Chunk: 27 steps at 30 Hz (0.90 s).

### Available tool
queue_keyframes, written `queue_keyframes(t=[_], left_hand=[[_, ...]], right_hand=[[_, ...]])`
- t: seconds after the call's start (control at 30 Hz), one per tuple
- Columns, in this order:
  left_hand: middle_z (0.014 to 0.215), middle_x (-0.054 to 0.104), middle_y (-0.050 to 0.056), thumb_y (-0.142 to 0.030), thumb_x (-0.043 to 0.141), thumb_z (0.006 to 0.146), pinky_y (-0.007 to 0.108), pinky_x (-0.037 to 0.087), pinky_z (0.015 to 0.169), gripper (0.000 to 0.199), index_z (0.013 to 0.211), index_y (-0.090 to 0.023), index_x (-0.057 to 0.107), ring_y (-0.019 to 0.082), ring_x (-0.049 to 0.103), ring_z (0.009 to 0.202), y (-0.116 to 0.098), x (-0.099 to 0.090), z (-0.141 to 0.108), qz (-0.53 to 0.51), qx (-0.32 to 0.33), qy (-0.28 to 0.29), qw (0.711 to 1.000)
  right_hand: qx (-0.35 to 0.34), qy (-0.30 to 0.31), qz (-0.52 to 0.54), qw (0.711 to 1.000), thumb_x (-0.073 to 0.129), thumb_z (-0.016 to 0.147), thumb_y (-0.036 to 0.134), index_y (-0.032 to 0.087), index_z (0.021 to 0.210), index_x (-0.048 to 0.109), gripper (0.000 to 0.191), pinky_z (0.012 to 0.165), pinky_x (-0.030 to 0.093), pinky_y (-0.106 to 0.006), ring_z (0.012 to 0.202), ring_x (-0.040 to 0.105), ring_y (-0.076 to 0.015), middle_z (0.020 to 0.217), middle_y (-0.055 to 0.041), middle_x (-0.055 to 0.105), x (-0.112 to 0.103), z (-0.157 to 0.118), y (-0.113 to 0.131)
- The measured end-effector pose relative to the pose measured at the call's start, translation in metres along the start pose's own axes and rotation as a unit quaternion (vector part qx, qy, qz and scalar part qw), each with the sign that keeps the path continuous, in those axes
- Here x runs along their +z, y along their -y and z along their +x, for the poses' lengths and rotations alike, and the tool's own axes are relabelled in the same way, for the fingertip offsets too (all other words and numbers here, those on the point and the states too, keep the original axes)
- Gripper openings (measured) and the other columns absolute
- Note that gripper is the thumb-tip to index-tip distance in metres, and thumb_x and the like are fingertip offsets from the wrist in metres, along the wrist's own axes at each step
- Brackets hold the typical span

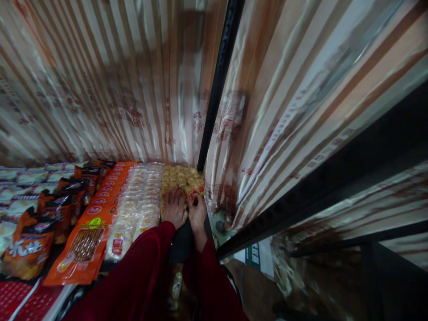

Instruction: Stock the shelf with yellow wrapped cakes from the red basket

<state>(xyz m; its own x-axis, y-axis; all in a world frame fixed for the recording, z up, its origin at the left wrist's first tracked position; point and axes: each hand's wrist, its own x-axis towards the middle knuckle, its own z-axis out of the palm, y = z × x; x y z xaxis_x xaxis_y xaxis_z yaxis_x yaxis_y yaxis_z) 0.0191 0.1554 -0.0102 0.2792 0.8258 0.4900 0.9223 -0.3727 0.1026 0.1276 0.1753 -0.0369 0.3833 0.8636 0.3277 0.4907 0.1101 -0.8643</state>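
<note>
Rows of small yellow snack packets (177, 174) fill the right end of a shelf. My left hand (174, 208) lies flat over the front of these packets, fingers stretched forward and resting on them. Close beside it, my right hand (198, 213) has its thumb and forefinger curled together at a small yellow packet with red marks on the front right of the group. The fingers partly hide that packet. Bare dark shelf surface (182, 243) shows between my wrists. Dark red sleeves cover both forearms.
Left of the yellow packets stand clear-wrapped pale crackers (142, 200), orange flat snack packs (88, 238), orange-black bags (30, 245) and white packs (26, 178). A black upright post (219, 84) rises behind. A thick black beam (321, 169) crosses at right. Striped printed plastic sheeting (133, 80) hangs behind.
</note>
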Motion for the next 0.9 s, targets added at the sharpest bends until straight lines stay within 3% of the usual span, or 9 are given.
queue_keyframes(t=[0.43,0.63,0.77,0.9], left_hand=[[0.132,0.049,0.019,-0.025,0.051,0.072,0.05,0.015,0.113,0.046,0.115,-0.008,0.055,0.03,0.03,0.134,-0.0003,-0.0025,-0.0016,-0.011,-0.005,-0.021,1.0],[0.133,0.048,0.018,-0.025,0.051,0.07,0.05,0.015,0.113,0.044,0.112,-0.009,0.056,0.031,0.028,0.135,-0.0001,-0.0019,-0.0018,-0.015,-0.008,-0.019,1.0],[0.132,0.049,0.018,-0.025,0.052,0.07,0.049,0.014,0.114,0.046,0.112,-0.008,0.056,0.031,0.029,0.134,-0.0012,-0.0037,-0.0014,-0.019,-0.012,-0.02,1.0],[0.13,0.05,0.02,-0.023,0.052,0.068,0.049,0.015,0.114,0.047,0.111,-0.005,0.056,0.03,0.031,0.133,-0.001,-0.0034,-0.0013,-0.025,-0.01,-0.031,0.999]], right_hand=[[-0.008,0.008,0.02,1.0,0.054,0.078,0.034,0.018,0.093,0.063,0.024,0.074,0.047,-0.03,0.086,0.054,-0.0191,0.092,-0.0068,0.061,-0.0001,-0.0008,-0.0019],[-0.003,0.008,0.03,1.0,0.051,0.08,0.036,0.018,0.099,0.064,0.029,0.07,0.049,-0.029,0.094,0.053,-0.0202,0.103,-0.0106,0.057,-0.0019,-0.0033,-0.0008],[-0.029,0.009,0.011,0.999,0.047,0.083,0.03,0.018,0.097,0.064,0.025,0.082,0.045,-0.032,0.092,0.054,-0.0191,0.097,-0.0077,0.061,-0.003,-0.0033,-0.0023],[-0.035,0.021,0.007,0.999,0.049,0.08,0.028,0.018,0.094,0.062,0.022,0.078,0.044,-0.031,0.086,0.055,-0.0183,0.091,-0.0059,0.061,-0.0024,-0.0028,-0.0021]])
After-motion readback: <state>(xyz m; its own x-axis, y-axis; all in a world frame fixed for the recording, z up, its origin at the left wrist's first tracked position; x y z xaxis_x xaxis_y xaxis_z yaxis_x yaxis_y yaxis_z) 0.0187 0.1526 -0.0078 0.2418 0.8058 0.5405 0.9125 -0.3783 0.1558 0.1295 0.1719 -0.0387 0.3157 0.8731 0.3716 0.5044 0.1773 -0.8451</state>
